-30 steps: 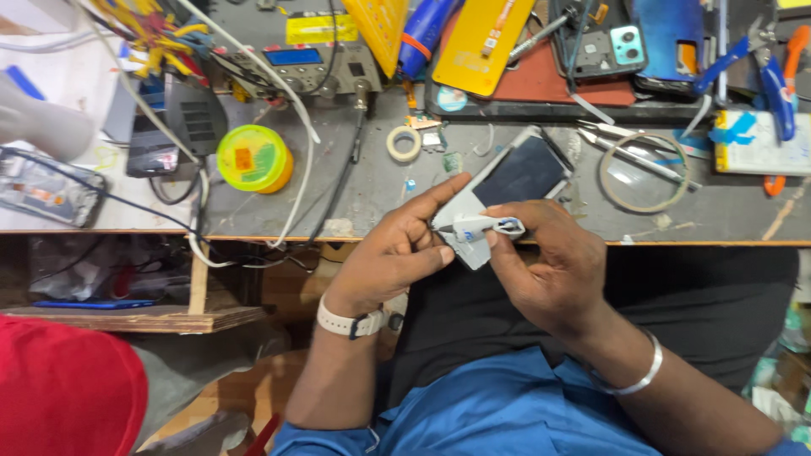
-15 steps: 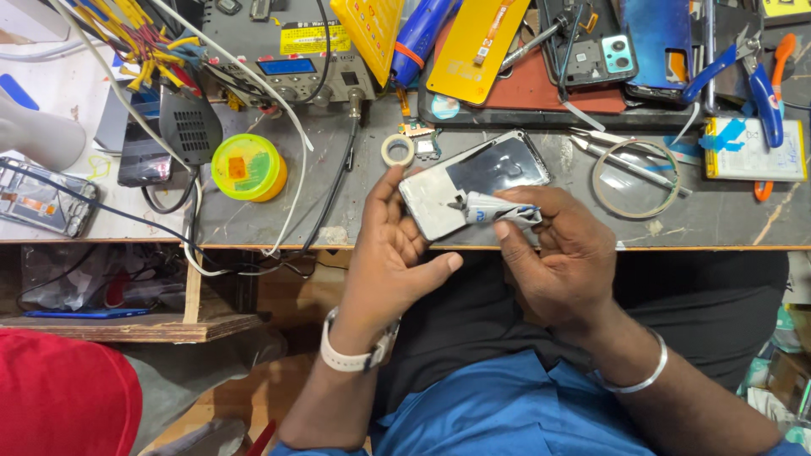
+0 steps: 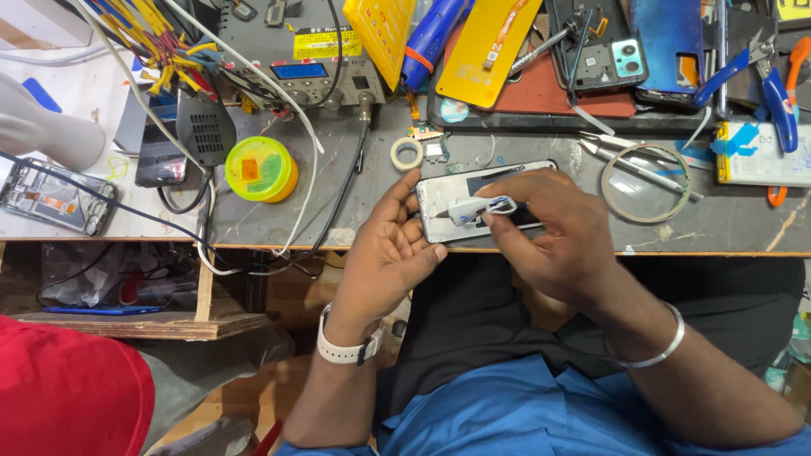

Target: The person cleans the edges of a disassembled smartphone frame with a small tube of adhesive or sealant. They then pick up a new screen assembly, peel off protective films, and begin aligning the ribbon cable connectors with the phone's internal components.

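A smartphone with a pale frame and dark glass lies flat near the front edge of the grey workbench. My left hand steadies the phone's left end, fingers curled against its side. My right hand pinches a small white and blue tool and presses its tip onto the phone's face near the middle. A white watch sits on my left wrist, a metal bangle on my right.
A yellow-green round tin, a small tape roll, tweezers and a wire ring lie nearby. Behind stand a grey rework station, blue pliers and phone parts. Another phone lies far left. Someone's red sleeve fills the lower left.
The phone came down from a tilted hold above my lap onto the bench edge. My left hand shifted from beneath it to its left end; my right hand keeps the tool on it.
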`<control>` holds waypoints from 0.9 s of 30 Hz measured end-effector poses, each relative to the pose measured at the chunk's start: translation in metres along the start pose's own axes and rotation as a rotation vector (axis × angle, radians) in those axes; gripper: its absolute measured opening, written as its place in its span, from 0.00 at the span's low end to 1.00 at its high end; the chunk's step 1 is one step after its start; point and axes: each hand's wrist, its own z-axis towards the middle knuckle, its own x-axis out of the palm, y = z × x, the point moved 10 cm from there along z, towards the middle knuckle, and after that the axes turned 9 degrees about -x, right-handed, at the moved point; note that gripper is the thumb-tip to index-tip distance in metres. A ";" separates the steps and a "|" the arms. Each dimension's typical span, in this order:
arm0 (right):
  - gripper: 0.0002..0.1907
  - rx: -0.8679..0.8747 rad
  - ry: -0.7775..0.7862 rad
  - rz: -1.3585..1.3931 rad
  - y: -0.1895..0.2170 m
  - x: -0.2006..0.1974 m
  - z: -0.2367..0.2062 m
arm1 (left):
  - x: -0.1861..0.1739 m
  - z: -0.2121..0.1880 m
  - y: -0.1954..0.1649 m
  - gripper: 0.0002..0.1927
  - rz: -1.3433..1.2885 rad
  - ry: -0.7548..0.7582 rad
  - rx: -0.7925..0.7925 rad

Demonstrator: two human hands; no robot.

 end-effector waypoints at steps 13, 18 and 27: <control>0.12 -0.036 0.064 -0.012 -0.005 0.015 -0.006 | 0.002 0.000 -0.003 0.47 0.027 -0.006 -0.038; 0.12 0.001 0.047 0.015 -0.005 0.015 -0.009 | 0.002 0.001 -0.004 0.47 0.029 -0.012 -0.039; 0.11 0.003 0.053 0.025 -0.004 0.014 -0.010 | 0.003 0.000 -0.004 0.47 0.017 -0.010 -0.034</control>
